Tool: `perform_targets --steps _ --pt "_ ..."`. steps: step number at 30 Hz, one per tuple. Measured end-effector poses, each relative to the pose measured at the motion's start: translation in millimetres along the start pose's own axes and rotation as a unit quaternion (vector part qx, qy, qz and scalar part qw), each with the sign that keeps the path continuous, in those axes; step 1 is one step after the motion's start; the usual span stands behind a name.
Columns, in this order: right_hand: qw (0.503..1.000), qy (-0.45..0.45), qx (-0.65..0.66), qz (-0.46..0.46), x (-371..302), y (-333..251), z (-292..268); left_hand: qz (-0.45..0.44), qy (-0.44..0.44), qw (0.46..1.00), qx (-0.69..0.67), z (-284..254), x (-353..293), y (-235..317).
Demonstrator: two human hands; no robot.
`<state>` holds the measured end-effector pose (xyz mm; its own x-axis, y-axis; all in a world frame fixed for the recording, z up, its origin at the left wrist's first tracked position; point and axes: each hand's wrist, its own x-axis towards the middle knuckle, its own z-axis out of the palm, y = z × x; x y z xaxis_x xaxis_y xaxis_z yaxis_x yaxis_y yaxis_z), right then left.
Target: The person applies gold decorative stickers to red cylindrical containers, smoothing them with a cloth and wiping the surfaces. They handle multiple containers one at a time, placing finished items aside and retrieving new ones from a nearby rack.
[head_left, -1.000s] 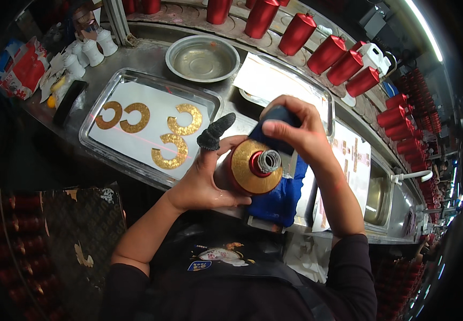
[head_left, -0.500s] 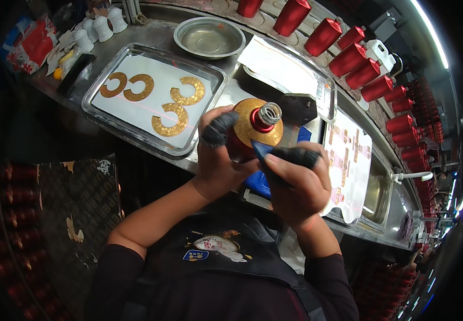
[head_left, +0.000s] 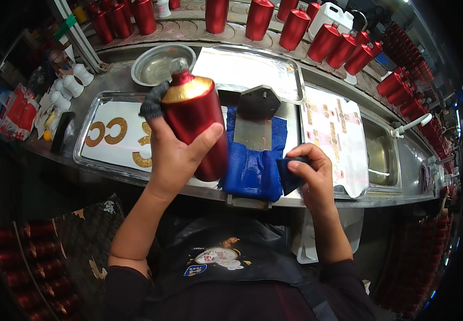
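Two hands had parted within the last second: the left hand, earlier beside the right around the bottle, now alone gripped the red bottle upright above the table, showing its glossy body, gold shoulder and capped neck, while the right hand had dropped away, pinching a dark blue cloth for wiping.

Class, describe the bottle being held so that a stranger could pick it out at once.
Start at the steel counter with its blue cloth. Just left of the cloth, the left hand holds up a red bottle. Unlike the shelf bottles, it has a gold shoulder.
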<state>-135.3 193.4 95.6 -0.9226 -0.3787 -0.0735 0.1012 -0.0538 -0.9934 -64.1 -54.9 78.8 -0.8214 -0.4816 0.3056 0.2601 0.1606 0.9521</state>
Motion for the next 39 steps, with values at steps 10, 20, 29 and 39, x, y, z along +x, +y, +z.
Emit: perform_targets --steps 10,20,29,39 --pt "0.882 -0.056 -0.403 -0.237 -43 74 -34 -0.225 -0.191 0.955 -0.04 87 14 -35" --pt "0.908 -0.062 -0.355 -0.212 -33 81 -33 -0.192 -0.2 0.956 0.096 92 22 -42" --pt "0.907 -0.061 -0.384 -0.159 -27 87 -27 -0.218 -0.2 0.952 0.074 78 8 -42" --pt "0.902 -0.11 -0.405 -0.097 -26 67 -30 -0.219 -0.202 0.95 0.095 68 -3 -36"
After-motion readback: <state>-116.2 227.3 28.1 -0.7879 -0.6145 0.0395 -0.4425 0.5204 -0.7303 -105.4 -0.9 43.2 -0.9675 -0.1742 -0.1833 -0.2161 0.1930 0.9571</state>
